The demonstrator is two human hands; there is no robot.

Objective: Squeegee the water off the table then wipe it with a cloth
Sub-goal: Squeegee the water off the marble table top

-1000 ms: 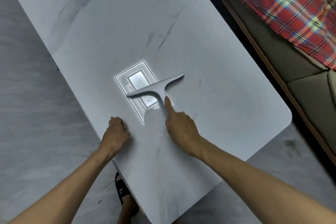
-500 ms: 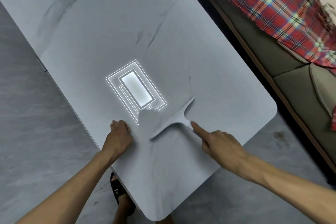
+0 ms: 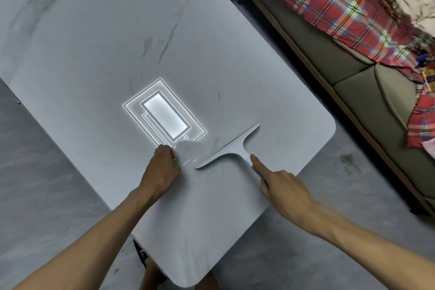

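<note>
The right hand (image 3: 282,186) has its grip wrapped round the handle of the squeegee (image 3: 231,147), index finger extended along it, blade lying on the table (image 3: 94,42) near its right corner; the left hand (image 3: 162,167), clenched and holding nothing visible, rests on the table just left of the blade. Recommended practice: keep the blade flat under even pressure and draw straight to the near edge. Water is barely discernible against the glare, no cloth is in view, and the handle's end is hidden in the palm.

The handle end of the pale grey T-shaped squeegee (image 3: 231,146) is hidden inside the right hand (image 3: 283,189), and its rubber edge lies under the blade, out of sight. The left hand (image 3: 162,169) is a curled fist — whether it holds anything cannot be told. The white marble-patterned table (image 3: 98,37) runs off the top and left edges, the red plaid blanket (image 3: 329,0) off the top right, and the table covers most of a black sandal (image 3: 141,255).
</note>
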